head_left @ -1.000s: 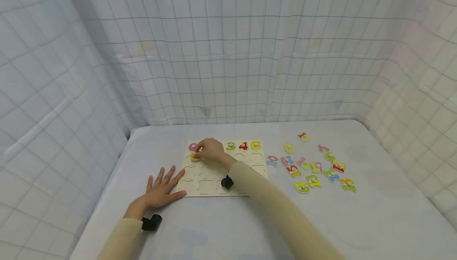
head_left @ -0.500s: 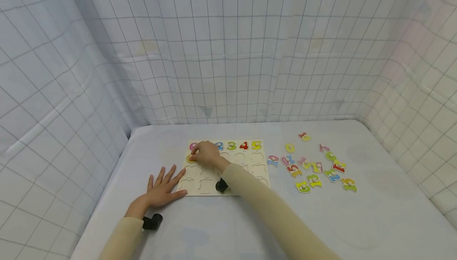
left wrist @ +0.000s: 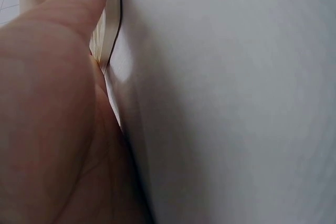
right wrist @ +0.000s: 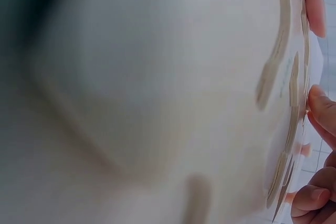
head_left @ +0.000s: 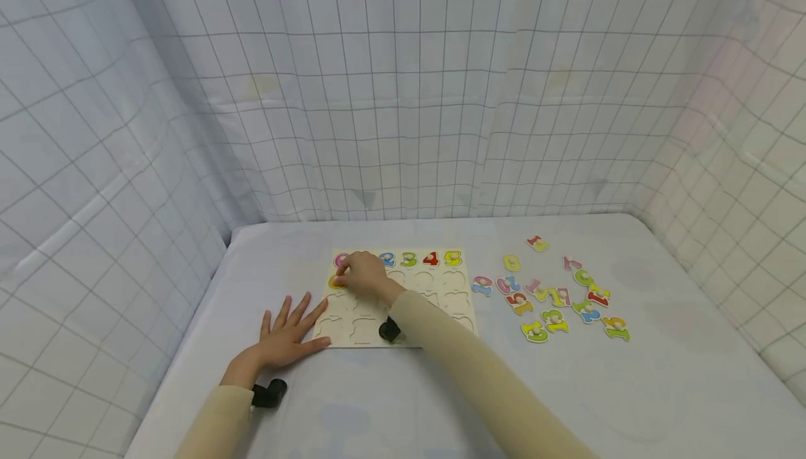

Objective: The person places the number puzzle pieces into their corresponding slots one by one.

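A white cloth printed with a thin dark grid [head_left: 403, 95] is hanging as walls on 3 sides — back, left and right — and soft, even light is falling across a pale table [head_left: 661, 389], its cover lying slightly wrinkled.

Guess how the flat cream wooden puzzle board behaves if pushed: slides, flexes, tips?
The flat cream wooden puzzle board looks thin and rigid, so it probably will not flex. Lying flat on the smooth white table cover, it likely slides easily; the left hand lies spread at its corner, perhaps bracing it. Tipping seems unlikely.
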Demonstrator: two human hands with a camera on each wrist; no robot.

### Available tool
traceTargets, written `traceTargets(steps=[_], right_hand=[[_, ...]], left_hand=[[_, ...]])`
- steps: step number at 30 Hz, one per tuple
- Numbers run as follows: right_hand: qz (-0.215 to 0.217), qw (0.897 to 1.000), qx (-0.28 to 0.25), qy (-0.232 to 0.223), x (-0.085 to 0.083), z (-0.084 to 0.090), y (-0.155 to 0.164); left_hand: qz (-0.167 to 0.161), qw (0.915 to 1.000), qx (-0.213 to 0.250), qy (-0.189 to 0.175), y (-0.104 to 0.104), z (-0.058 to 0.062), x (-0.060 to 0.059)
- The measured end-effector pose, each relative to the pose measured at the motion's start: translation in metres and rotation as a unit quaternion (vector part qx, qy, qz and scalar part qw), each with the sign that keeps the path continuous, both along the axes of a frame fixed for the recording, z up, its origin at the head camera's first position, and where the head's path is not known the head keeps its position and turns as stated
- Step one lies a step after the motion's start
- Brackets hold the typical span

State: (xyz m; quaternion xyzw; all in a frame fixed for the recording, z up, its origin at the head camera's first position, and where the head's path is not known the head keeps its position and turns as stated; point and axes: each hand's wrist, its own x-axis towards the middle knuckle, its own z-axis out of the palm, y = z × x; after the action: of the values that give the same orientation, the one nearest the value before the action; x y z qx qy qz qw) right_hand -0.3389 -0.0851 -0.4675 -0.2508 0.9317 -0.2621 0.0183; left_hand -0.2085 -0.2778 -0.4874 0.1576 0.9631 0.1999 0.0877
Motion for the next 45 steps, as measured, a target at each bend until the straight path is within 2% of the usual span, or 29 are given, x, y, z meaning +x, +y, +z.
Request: traceTargets(steps=[7,15,22,28,31,36,40,45], right_hand=[[0.016,1.0,0.016,-0.006,0.003,0.007,0.011],[0.035,0.999,0.035,0.018,0.009,0.015,0.038],[0.047,0.999,0.009,0.026,0.014,0.022,0.063],[0.045,0.999,-0.028,0.014,0.019,0.032,0.098],[0.027,0.998,-0.047,0.019,0.013,0.036,0.127],[-0.039,0.996,-0.071,0.031,-0.004,0.041,0.192],[-0.1,0.993,-0.051,0.033,-0.01,0.045,0.251],[-0.17,0.985,-0.014,0.012,-0.005,0.046,0.32]], left_hand=[[-0.005,1.0,-0.002,0.003,0.003,0.002,-0.002],[-0.011,0.9998,0.011,0.009,0.003,0.002,0.0],[0.003,0.9999,-0.012,0.004,0.001,-0.003,-0.001],[-0.001,0.9999,0.012,0.009,0.006,0.007,0.005],[-0.001,0.9999,0.011,0.004,0.01,0.015,0.009],[0.005,0.9999,-0.008,-0.004,0.011,0.019,0.01],[0.003,1.0,0.001,-0.003,0.009,0.015,0.008],[-0.001,1.0,0.001,0.006,0.003,0.001,0.002]])
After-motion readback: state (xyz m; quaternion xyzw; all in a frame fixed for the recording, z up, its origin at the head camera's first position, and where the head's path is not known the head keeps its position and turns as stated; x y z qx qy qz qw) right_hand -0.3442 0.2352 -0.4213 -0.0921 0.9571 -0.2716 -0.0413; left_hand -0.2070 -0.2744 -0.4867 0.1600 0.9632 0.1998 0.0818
